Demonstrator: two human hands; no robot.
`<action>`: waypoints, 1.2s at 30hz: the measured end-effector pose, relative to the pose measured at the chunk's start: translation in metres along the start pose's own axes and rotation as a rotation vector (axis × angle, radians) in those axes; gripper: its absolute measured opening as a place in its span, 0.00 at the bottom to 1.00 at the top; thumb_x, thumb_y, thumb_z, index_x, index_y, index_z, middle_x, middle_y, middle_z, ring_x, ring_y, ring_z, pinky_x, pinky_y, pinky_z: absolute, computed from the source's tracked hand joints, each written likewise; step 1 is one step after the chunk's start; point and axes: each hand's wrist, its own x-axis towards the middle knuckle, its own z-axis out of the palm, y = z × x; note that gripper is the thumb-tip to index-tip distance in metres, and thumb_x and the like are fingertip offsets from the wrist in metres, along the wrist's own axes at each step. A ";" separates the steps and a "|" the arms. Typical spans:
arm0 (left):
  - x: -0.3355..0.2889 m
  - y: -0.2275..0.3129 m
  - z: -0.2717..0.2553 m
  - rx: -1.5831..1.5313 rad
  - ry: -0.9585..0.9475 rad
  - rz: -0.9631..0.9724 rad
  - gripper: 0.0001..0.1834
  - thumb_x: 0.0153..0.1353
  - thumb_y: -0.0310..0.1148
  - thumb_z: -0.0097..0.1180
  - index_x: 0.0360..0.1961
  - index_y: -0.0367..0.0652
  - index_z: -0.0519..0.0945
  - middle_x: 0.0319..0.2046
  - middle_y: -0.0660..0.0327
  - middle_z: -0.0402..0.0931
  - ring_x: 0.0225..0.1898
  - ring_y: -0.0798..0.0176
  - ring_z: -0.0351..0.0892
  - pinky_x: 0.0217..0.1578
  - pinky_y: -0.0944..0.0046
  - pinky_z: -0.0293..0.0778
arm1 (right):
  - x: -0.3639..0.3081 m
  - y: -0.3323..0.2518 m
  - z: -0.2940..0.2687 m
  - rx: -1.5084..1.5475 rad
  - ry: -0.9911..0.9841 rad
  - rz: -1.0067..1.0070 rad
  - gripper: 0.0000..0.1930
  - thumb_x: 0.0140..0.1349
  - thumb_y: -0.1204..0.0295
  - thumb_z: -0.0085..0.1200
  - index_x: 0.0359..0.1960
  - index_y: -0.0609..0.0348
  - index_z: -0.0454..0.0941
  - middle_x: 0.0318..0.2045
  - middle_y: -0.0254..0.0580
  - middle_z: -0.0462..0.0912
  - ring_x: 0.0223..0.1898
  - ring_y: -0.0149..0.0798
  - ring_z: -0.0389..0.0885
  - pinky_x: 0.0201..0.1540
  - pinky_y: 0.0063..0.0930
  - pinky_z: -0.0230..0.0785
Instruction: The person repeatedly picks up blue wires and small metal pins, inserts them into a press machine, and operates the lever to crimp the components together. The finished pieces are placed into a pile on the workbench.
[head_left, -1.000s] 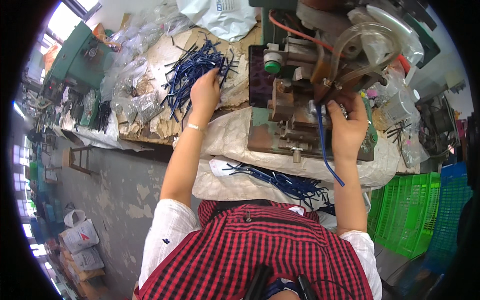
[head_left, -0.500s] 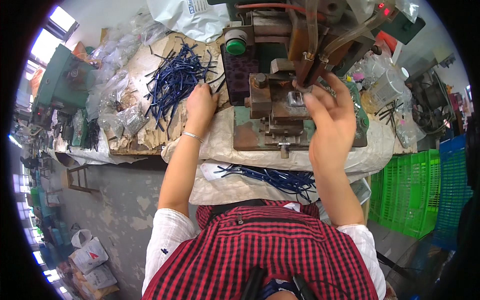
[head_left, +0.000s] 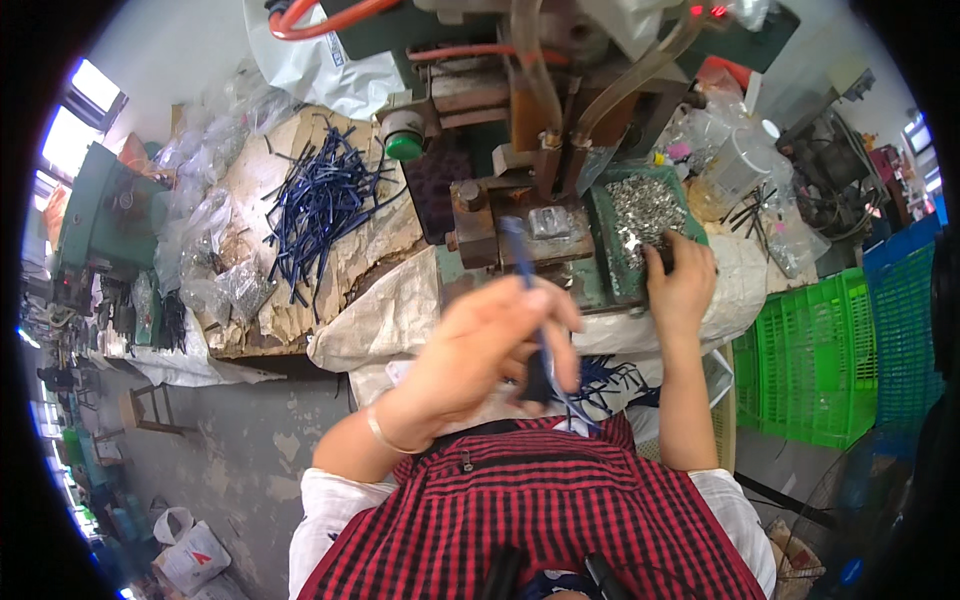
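My left hand [head_left: 495,345], somewhat blurred, is in front of the press with its fingers closed on a dark blue strip [head_left: 545,345]. One end of that strip points up toward the machine and the other hangs down toward my apron. At the near right edge of a green tray [head_left: 612,255], my right hand [head_left: 685,285] has its fingers curled into small shiny metal pieces [head_left: 645,212]; whatever they pinch is hidden. Between the hands and the machine's upper part lies a metal block [head_left: 548,222] on the press bed, with nothing visible on it.
A heap of blue strips [head_left: 325,205] covers the board at left. The press's green button [head_left: 404,146] is beside it. More strips [head_left: 605,378] lie below the bench edge. A clear plastic jar [head_left: 735,165] and green crates [head_left: 810,360] stand at right.
My left hand has left the strip heap and come right and nearer, with a blue strip in it. From the press my right hand has moved to the tray of metal pieces, which now shows.
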 end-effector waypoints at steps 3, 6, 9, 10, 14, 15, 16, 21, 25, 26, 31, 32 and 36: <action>0.034 -0.012 0.012 -0.326 0.070 -0.231 0.16 0.76 0.44 0.44 0.42 0.42 0.76 0.26 0.61 0.81 0.17 0.70 0.73 0.13 0.75 0.58 | 0.009 -0.006 0.006 0.064 0.009 0.006 0.10 0.54 0.72 0.67 0.37 0.58 0.84 0.35 0.46 0.84 0.40 0.51 0.79 0.46 0.41 0.72; 0.044 -0.023 0.003 -0.453 0.133 -0.175 0.16 0.74 0.45 0.47 0.40 0.44 0.76 0.23 0.64 0.79 0.15 0.72 0.68 0.12 0.75 0.55 | 0.008 -0.002 0.006 0.105 -0.006 -0.033 0.07 0.56 0.72 0.65 0.36 0.58 0.84 0.35 0.46 0.84 0.40 0.50 0.79 0.45 0.39 0.72; 0.039 -0.021 0.012 -0.445 0.200 -0.154 0.16 0.74 0.45 0.48 0.39 0.44 0.76 0.22 0.64 0.78 0.14 0.72 0.69 0.12 0.75 0.55 | 0.030 0.001 0.005 0.239 0.094 0.000 0.06 0.58 0.73 0.62 0.37 0.57 0.83 0.35 0.45 0.84 0.40 0.51 0.79 0.47 0.41 0.70; 0.032 -0.020 0.017 -0.452 0.192 -0.174 0.16 0.74 0.45 0.48 0.39 0.44 0.76 0.22 0.63 0.79 0.14 0.71 0.70 0.11 0.74 0.55 | 0.037 -0.001 0.000 0.269 0.104 0.007 0.06 0.60 0.72 0.60 0.37 0.58 0.83 0.35 0.46 0.83 0.41 0.52 0.79 0.48 0.41 0.70; 0.035 -0.014 0.031 -0.445 0.314 -0.174 0.15 0.75 0.43 0.48 0.37 0.44 0.78 0.20 0.66 0.78 0.10 0.75 0.66 0.09 0.78 0.56 | 0.047 0.006 0.007 0.421 0.177 0.136 0.07 0.61 0.71 0.60 0.38 0.58 0.84 0.34 0.45 0.82 0.41 0.51 0.79 0.47 0.41 0.70; 0.036 -0.015 0.031 -0.442 0.310 -0.166 0.15 0.75 0.43 0.48 0.37 0.44 0.78 0.20 0.65 0.78 0.10 0.75 0.66 0.09 0.78 0.56 | 0.043 0.008 0.013 0.356 0.147 0.095 0.06 0.61 0.71 0.61 0.38 0.58 0.84 0.34 0.45 0.82 0.41 0.51 0.79 0.47 0.40 0.70; 0.038 -0.016 0.030 -0.440 0.306 -0.159 0.15 0.75 0.43 0.48 0.37 0.44 0.78 0.20 0.65 0.78 0.11 0.75 0.67 0.09 0.78 0.57 | 0.036 0.010 0.019 0.290 0.117 0.055 0.06 0.60 0.71 0.61 0.37 0.57 0.84 0.34 0.44 0.82 0.41 0.51 0.79 0.47 0.40 0.70; 0.038 -0.023 0.021 -0.428 0.264 -0.099 0.16 0.75 0.44 0.49 0.37 0.43 0.78 0.22 0.63 0.80 0.13 0.74 0.71 0.11 0.78 0.62 | 0.038 -0.020 0.025 0.033 -0.106 -0.394 0.09 0.54 0.72 0.64 0.38 0.55 0.82 0.50 0.43 0.79 0.56 0.50 0.75 0.46 0.44 0.71; 0.027 -0.035 -0.007 -0.249 0.102 -0.068 0.14 0.74 0.40 0.50 0.39 0.39 0.78 0.26 0.58 0.83 0.17 0.69 0.78 0.14 0.75 0.69 | 0.050 -0.004 0.034 -0.019 -0.055 -0.375 0.09 0.54 0.76 0.60 0.37 0.58 0.79 0.54 0.45 0.79 0.60 0.52 0.74 0.49 0.46 0.73; 0.014 -0.039 -0.018 -0.108 0.190 -0.010 0.13 0.74 0.39 0.52 0.39 0.38 0.77 0.27 0.57 0.84 0.19 0.69 0.79 0.16 0.74 0.70 | 0.048 0.004 0.033 0.112 0.041 -0.368 0.08 0.56 0.77 0.58 0.39 0.60 0.80 0.48 0.49 0.82 0.54 0.54 0.79 0.49 0.46 0.73; 0.016 -0.054 -0.089 0.370 0.887 0.674 0.06 0.71 0.29 0.55 0.42 0.36 0.77 0.31 0.64 0.81 0.31 0.75 0.77 0.31 0.73 0.71 | 0.020 -0.009 0.004 0.566 -0.016 0.152 0.08 0.67 0.73 0.58 0.42 0.65 0.83 0.34 0.43 0.85 0.36 0.35 0.83 0.43 0.28 0.73; 0.032 -0.052 -0.110 0.511 0.925 0.759 0.11 0.68 0.28 0.59 0.48 0.36 0.76 0.39 0.61 0.80 0.39 0.72 0.78 0.35 0.72 0.72 | 0.021 -0.020 0.006 0.592 -0.053 0.133 0.08 0.67 0.73 0.57 0.42 0.65 0.83 0.34 0.42 0.85 0.36 0.34 0.82 0.44 0.27 0.73; 0.089 -0.044 -0.145 1.127 1.124 0.759 0.46 0.52 0.44 0.74 0.65 0.30 0.66 0.58 0.43 0.71 0.61 0.41 0.67 0.62 0.50 0.64 | 0.040 -0.045 0.023 0.727 -0.112 0.117 0.07 0.67 0.75 0.56 0.44 0.64 0.83 0.37 0.40 0.86 0.39 0.31 0.82 0.47 0.25 0.72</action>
